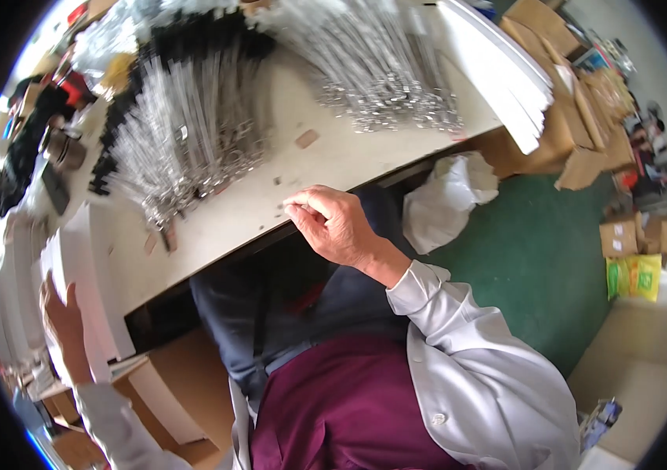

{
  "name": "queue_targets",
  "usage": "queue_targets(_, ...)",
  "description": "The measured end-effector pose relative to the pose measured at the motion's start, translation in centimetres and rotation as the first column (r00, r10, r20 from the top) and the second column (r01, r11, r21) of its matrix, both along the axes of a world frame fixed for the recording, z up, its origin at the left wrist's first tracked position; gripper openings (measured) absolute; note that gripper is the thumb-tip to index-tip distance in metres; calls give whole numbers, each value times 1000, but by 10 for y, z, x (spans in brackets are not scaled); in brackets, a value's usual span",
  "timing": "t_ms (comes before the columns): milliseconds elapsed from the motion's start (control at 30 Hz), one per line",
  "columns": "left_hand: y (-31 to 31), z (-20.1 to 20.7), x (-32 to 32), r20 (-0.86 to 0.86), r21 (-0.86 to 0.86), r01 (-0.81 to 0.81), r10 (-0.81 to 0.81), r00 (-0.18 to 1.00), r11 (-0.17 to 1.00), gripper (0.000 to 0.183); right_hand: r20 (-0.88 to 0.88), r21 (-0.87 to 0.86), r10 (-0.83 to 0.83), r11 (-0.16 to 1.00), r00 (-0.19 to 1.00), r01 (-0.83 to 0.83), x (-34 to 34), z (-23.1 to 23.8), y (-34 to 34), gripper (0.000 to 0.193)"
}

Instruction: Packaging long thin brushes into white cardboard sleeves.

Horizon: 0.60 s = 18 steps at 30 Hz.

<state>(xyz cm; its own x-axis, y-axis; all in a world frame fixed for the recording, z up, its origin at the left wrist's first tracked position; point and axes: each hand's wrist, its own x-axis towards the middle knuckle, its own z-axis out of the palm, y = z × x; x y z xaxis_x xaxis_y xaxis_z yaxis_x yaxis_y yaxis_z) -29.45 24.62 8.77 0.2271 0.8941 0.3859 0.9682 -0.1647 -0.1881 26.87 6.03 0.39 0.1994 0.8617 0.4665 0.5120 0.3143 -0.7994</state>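
Note:
My left hand (65, 329) is at the left, its fingers stretched out against a stack of white flat sheets or boxes (90, 282). The thumb stands apart from the fingers. My right hand (335, 227) hovers at the table's near edge with the fingers curled in and the thumb pressed to the index finger. Whatever it may pinch is hidden. Beyond it on the table (294, 168) lies a fanned pile of thin silvery rods (200, 117) with shiny metal ends toward me and black far ends. A second pile of similar rods (380, 70) lies farther right.
White folded card (498, 70) sticks out over the table's far right corner, beside opened cardboard boxes (584, 117). A white plastic bag (447, 200) hangs or stands by the table edge above the green floor (522, 258). A metal cup (63, 147) stands among clutter at the left.

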Motion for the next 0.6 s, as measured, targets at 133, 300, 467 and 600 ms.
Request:
queue_targets(133, -66, 23, 91, 261, -23, 151, -140, 955, 988, 47, 37, 103, -253, 963, 967, 248, 67, 15, -16, 8)
queue_targets(300, -113, -10, 193, 500, -150, 271, -164, 850, 951, 40, 502, 239, -629, 760, 594, 604, 202, 19, -38, 27)
queue_targets(467, -84, -88, 216, 589, 3, 330, -268, 762, 944, 35, 820, 137, -527, 560, 224, 817, 314, 32, -73, 54)
queue_targets(600, -78, -114, 230, 501, 130, 311, -333, 799, 942, 33, 871, 52, -444, 514, 213, 856, 358, 13, -86, 53)
